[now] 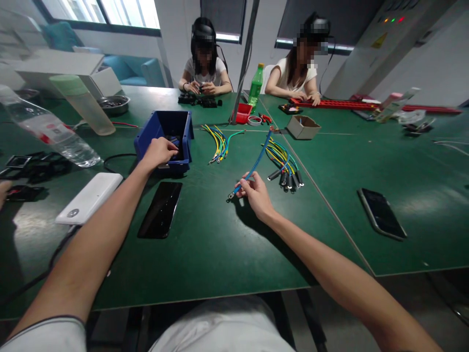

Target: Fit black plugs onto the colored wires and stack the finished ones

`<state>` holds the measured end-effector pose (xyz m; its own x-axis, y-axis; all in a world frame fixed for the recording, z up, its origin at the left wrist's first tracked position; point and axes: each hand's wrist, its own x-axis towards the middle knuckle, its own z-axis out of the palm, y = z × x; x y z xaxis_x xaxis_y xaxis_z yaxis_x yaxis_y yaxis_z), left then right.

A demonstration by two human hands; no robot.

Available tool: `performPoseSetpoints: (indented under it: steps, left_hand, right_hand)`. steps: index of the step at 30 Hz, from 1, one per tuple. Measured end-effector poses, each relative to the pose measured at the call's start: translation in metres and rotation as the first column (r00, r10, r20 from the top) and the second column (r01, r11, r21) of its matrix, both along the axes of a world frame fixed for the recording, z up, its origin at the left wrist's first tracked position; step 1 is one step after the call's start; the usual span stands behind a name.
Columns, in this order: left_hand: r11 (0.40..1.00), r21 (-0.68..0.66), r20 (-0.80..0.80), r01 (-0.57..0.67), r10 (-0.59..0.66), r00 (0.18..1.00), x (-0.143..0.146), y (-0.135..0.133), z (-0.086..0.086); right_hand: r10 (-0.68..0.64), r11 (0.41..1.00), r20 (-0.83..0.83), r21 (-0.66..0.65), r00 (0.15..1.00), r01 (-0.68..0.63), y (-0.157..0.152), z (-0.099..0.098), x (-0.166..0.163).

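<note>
My right hand (254,192) pinches a blue wire (256,164) near its metal end, a little above the green table (220,244). The wire runs up and away towards a bundle of yellow, green and blue wires with black connectors (284,168) lying just right of the hand. My left hand (158,152) reaches into a blue plastic bin (166,134), fingers curled over its front rim; what they touch inside is hidden. A second loose bundle of yellow and green wires (219,142) lies between the bin and the right hand.
A black phone (160,209) and a white power bank (89,197) lie near my left arm; another phone (381,213) lies at right. A water bottle (47,129), a cup (83,103), a cardboard box (303,126) and a red tray (243,113) stand further back. Two people sit across.
</note>
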<state>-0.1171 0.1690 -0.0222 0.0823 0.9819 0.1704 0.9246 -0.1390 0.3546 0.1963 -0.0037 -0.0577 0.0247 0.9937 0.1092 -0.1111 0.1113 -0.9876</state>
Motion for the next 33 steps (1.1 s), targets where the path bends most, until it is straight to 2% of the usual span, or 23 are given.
performPoseSetpoints:
  steps: [3,6,11,16,20,25,29,33]
  left_hand:
    - [0.982,0.187,0.004,-0.039,0.039,0.999,0.005,-0.011,0.003]
    - [0.933,0.347,0.051,-0.098,0.086,0.995,0.011,-0.025,0.009]
    - [0.861,0.487,0.132,-0.147,0.094,0.987,0.019,-0.045,0.018]
    - [0.857,0.499,0.152,-0.129,0.06,0.987,0.027,-0.07,0.02]
    - [0.873,0.478,0.194,-0.102,0.009,0.981,0.041,-0.102,0.016]
    - [0.907,0.414,0.285,0.075,-0.207,0.936,0.067,-0.154,0.01]
    - [0.947,0.262,0.342,0.184,-0.27,0.9,0.088,-0.186,0.01]
    - [0.943,0.18,0.398,0.281,-0.33,0.856,0.1,-0.202,0.002]
  right_hand:
    - [-0.031,0.999,-0.046,0.013,0.998,0.032,-0.002,0.001,-0.001]
    - [-0.038,0.999,-0.077,0.027,0.996,0.041,-0.005,0.002,-0.003]
    - [-0.037,0.998,-0.088,0.039,0.995,0.041,-0.008,0.002,-0.005]
    - [-0.046,0.998,-0.103,0.041,0.994,0.05,-0.009,0.004,-0.005]
    - [-0.045,0.997,-0.13,0.054,0.99,0.052,-0.01,0.004,-0.006]
    - [-0.072,0.996,-0.08,0.044,0.994,0.075,-0.011,0.002,-0.006]
    - [-0.102,0.993,-0.065,0.053,0.993,0.106,-0.012,0.002,-0.006]
    - [-0.116,0.991,-0.071,0.056,0.991,0.12,-0.015,0.004,-0.009]
